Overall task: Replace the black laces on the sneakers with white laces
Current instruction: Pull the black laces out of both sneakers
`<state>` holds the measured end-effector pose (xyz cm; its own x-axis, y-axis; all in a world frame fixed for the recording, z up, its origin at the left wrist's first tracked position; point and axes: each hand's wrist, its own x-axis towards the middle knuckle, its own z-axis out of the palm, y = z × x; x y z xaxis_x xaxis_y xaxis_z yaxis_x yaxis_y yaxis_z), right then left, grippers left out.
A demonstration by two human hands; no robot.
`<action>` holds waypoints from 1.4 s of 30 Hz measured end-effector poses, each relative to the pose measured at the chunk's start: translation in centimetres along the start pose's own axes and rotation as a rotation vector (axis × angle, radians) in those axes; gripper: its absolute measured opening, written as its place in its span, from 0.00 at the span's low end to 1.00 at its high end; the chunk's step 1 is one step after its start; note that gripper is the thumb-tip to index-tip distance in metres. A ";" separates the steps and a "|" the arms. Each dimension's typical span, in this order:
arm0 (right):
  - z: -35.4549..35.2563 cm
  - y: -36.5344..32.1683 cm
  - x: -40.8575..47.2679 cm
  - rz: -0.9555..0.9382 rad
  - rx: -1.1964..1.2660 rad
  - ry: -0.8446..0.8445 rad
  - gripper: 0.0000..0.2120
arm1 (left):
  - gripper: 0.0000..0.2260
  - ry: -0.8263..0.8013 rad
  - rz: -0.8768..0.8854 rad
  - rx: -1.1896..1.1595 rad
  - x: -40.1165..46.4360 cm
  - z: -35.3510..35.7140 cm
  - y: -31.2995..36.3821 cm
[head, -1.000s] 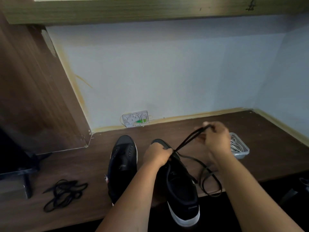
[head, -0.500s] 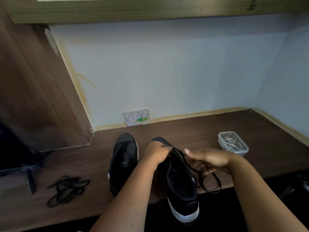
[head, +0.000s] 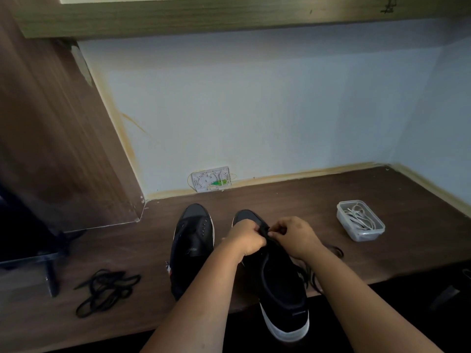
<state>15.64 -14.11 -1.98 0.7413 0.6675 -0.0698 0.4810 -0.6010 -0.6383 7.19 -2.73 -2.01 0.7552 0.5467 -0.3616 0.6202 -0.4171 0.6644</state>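
Both hands' fingers pinch the black lace [head: 266, 231] on the right sneaker [head: 277, 281] at the worktop's front edge: left hand [head: 246, 236], right hand [head: 297, 234]. Left sneaker [head: 193, 247] looks unlaced, its pulled lace [head: 107, 289] lying near the front-left; white laces [head: 359, 217] wait in their tub.

A dark wood-grain counter [head: 318, 200] runs across the scene, its front edge dropping into shadow below. Behind it stands a pale blue-white wall [head: 254, 103], meeting a second wall [head: 443, 118] at the right corner, with yellowish trim [head: 305, 173] along the base. A small white wall box [head: 211, 178] with green and yellow wires sits low on the wall. A brown wooden panel [head: 51, 138] leans in on the left; an olive wooden beam [head: 229, 14] spans overhead. Light is dim and soft.
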 end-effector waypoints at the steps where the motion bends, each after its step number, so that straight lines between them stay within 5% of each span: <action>1: -0.1 -0.1 0.0 0.001 -0.027 -0.020 0.08 | 0.10 0.008 -0.005 0.007 -0.2 0.1 0.3; 7: -0.6 0.5 0.2 0.003 -0.138 -0.065 0.08 | 0.10 0.393 0.033 -0.023 -0.7 -1.3 0.5; 10: -0.7 0.9 0.2 0.024 -0.122 -0.069 0.07 | 0.08 0.376 0.016 -0.065 -0.3 -1.9 -0.3; 14: -1.5 1.1 0.2 0.040 -0.058 -0.068 0.06 | 0.17 0.355 0.079 0.204 -0.4 -0.5 0.2; 16: -1.5 1.3 0.2 0.123 0.188 -0.061 0.07 | 0.16 0.332 0.069 0.218 -0.7 0.3 1.1; 19: -2.3 1.4 -0.2 0.335 0.870 -0.066 0.09 | 0.14 0.309 0.028 0.187 -0.5 0.6 1.5; 21: -3.9 2.9 -0.2 0.412 1.049 0.061 0.10 | 0.13 0.291 -0.025 0.046 -0.1 0.7 0.9; 24: -6.7 6.9 0.2 0.574 0.818 0.285 0.06 | 0.14 0.265 -0.069 -0.127 0.6 0.9 0.1; 27: -6.7 8.3 0.1 0.629 0.342 0.038 0.10 | 0.14 0.230 -0.055 -0.134 1.1 0.7 -0.1; 29: -5.3 7.3 -0.2 0.503 0.060 -0.168 0.10 | 0.14 0.210 -0.037 -0.175 1.0 0.5 0.2; 31: -3.8 5.5 -0.1 0.246 -0.252 -0.104 0.09 | 0.10 0.211 -0.012 -0.195 1.1 0.3 -0.1; 33: -2.4 3.4 0.2 0.054 -0.259 0.049 0.11 | 0.09 0.208 0.005 -0.189 1.3 0.3 -0.4; 36: -0.2 1.0 0.2 -0.113 -0.102 0.055 0.09 | 0.10 0.220 0.017 -0.160 1.4 0.5 -0.7; 42: 0.7 1.2 0.3 -0.030 -0.204 0.011 0.06 | 0.11 0.220 0.033 -0.065 1.2 0.5 -0.8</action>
<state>16.09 -14.27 -3.31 0.7301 0.6820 -0.0441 0.5866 -0.6585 -0.4714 7.70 -2.17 -3.31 0.7061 0.6814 -0.1926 0.5754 -0.3937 0.7168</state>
